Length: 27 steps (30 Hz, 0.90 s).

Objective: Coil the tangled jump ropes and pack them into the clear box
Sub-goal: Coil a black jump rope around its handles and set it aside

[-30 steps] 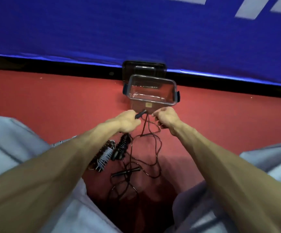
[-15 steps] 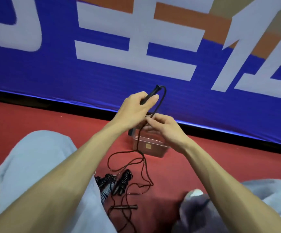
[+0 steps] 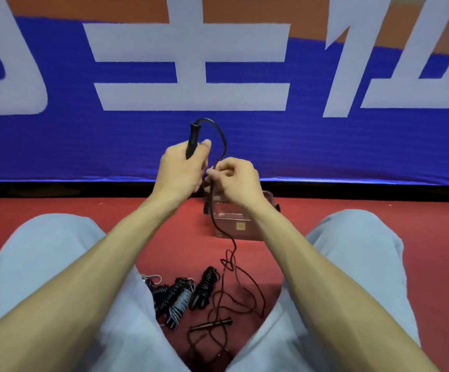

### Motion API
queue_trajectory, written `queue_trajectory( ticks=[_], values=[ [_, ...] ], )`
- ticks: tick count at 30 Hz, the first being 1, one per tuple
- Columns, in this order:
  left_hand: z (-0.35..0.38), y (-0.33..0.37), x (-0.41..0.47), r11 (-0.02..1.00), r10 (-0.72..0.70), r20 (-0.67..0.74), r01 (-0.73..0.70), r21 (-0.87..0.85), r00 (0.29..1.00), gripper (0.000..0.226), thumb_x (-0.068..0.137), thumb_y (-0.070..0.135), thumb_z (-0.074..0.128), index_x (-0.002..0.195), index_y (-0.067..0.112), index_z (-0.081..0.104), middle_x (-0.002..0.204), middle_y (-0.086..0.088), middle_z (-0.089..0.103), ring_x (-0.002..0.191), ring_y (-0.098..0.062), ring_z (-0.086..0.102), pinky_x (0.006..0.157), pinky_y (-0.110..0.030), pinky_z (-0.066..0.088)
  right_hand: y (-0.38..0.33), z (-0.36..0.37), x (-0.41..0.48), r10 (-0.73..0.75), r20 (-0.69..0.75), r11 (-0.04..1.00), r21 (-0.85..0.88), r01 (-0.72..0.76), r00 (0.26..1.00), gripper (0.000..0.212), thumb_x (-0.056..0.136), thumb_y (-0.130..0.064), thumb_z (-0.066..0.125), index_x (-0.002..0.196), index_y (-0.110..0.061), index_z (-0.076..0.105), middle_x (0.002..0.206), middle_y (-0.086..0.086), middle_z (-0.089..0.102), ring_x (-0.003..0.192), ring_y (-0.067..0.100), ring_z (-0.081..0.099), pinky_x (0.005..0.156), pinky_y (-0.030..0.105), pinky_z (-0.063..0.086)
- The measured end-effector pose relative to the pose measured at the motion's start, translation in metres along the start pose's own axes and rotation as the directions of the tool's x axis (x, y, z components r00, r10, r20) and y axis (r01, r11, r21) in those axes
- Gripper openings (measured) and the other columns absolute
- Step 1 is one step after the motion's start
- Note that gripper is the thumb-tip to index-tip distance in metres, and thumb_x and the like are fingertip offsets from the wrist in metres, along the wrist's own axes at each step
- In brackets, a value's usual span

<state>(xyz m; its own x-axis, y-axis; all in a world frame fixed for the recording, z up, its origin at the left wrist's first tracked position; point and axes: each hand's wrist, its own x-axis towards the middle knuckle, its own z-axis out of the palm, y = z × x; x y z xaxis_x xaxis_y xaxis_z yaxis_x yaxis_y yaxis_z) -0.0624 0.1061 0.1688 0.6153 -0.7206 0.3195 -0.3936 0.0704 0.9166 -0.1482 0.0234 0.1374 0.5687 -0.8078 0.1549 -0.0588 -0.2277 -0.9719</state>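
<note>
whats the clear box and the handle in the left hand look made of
Clear box: transparent hard plastic, glossy; the red floor shows through its walls. Handle in the left hand: black, matte, ribbed, probably plastic or rubber; hard to tell which.

One wide-angle head cam, looks fwd & down over legs [image 3: 57, 264] at floor [image 3: 8, 224], banner [image 3: 57, 146] close ahead.

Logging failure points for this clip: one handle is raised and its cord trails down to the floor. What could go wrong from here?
1. The cord pinched by the right hand crosses itself in loose floor loops; hauling it up toward the raised handle in the left hand may tighten a knot.
2. Those loops lie beside the coiled ropes and across the second handle; either might snag and drag.
</note>
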Motion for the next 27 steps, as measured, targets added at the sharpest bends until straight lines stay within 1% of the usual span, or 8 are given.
queue_trajectory(
  ticks=[2,6,8,11,14,18,23,27],
  values=[
    [-0.003,-0.009,-0.001,1.000,-0.028,0.002,0.028,-0.014,1.000,0.035,0.102,0.023,0.048,0.070,0.013,0.055,0.053,-0.006,0.052,0.039,-0.018,0.049,0.043,-0.024,0.041,0.003,-0.009,0.005,0.090,-0.071,0.979,0.189,-0.075,0.993,0.008,0.092,-0.011,0.064,0.086,-0.007,0.060,0.079,0.012,0.068,0.071,0.025,0.072,0.063,0.041,0.061],
    [0.003,-0.035,-0.011,0.984,-0.168,0.085,0.173,-0.049,0.982,0.028,0.101,0.011,0.040,0.094,0.013,0.067,0.086,-0.011,0.069,0.059,-0.018,0.065,0.050,-0.026,0.053,-0.001,-0.033,0.005,0.157,-0.124,0.857,0.510,-0.073,0.980,0.009,0.092,-0.010,0.063,0.088,-0.003,0.059,0.076,0.010,0.065,0.071,0.024,0.071,0.061,0.035,0.060],
    [0.010,-0.038,-0.013,0.973,-0.220,0.167,0.228,-0.032,0.961,0.028,0.103,0.016,0.041,0.109,0.011,0.068,0.099,-0.008,0.072,0.078,-0.020,0.071,0.067,-0.030,0.059,-0.005,-0.044,0.003,0.165,-0.105,0.755,0.653,-0.058,0.981,0.010,0.092,-0.009,0.063,0.088,-0.001,0.060,0.072,0.009,0.064,0.072,0.024,0.072,0.063,0.034,0.060],
    [0.010,-0.032,-0.017,0.974,-0.196,0.357,0.223,-0.035,0.913,0.024,0.104,0.026,0.046,0.108,0.019,0.069,0.102,-0.004,0.075,0.093,-0.022,0.073,0.089,-0.035,0.056,-0.015,-0.050,0.001,0.144,-0.068,0.577,0.816,-0.028,0.987,0.013,0.094,-0.006,0.058,0.084,0.001,0.059,0.068,0.008,0.063,0.069,0.021,0.072,0.061,0.030,0.059],
    [0.004,-0.026,-0.026,0.986,-0.151,0.509,0.164,0.020,0.847,0.025,0.103,0.025,0.048,0.108,0.010,0.067,0.097,-0.010,0.075,0.086,-0.028,0.074,0.079,-0.033,0.057,-0.020,-0.053,0.000,0.158,-0.078,0.448,0.894,-0.002,0.984,0.013,0.094,-0.005,0.057,0.085,0.003,0.060,0.072,0.011,0.061,0.065,0.019,0.071,0.061,0.030,0.059],
    [-0.001,-0.022,-0.033,0.988,-0.112,0.554,0.152,-0.026,0.825,0.023,0.103,0.021,0.049,0.106,0.003,0.063,0.092,-0.012,0.075,0.081,-0.027,0.074,0.073,-0.033,0.056,-0.022,-0.052,-0.002,0.180,-0.061,0.359,0.933,-0.008,0.982,0.010,0.092,-0.005,0.059,0.087,0.004,0.059,0.079,0.014,0.058,0.067,0.022,0.072,0.060,0.034,0.059],
    [-0.003,-0.024,-0.036,0.995,-0.034,0.455,0.075,-0.072,0.890,0.014,0.102,0.020,0.052,0.098,0.011,0.062,0.080,-0.007,0.072,0.081,-0.030,0.072,0.074,-0.039,0.055,-0.018,-0.051,-0.004,0.050,-0.023,0.460,0.888,-0.003,0.999,0.012,0.093,-0.010,0.059,0.089,0.001,0.060,0.086,0.015,0.063,0.086,0.025,0.071,0.076,0.037,0.060],
    [-0.010,-0.016,-0.027,0.906,-0.090,0.232,0.176,-0.384,0.969,0.016,0.103,0.017,0.048,0.092,0.013,0.059,0.075,-0.009,0.067,0.072,-0.023,0.072,0.063,-0.030,0.057,-0.006,-0.049,-0.007,-0.028,0.102,0.828,0.560,-0.034,0.994,0.035,0.097,-0.030,0.052,0.120,-0.004,0.058,0.116,0.016,0.067,0.108,0.029,0.067,0.091,0.043,0.055]
  ],
)
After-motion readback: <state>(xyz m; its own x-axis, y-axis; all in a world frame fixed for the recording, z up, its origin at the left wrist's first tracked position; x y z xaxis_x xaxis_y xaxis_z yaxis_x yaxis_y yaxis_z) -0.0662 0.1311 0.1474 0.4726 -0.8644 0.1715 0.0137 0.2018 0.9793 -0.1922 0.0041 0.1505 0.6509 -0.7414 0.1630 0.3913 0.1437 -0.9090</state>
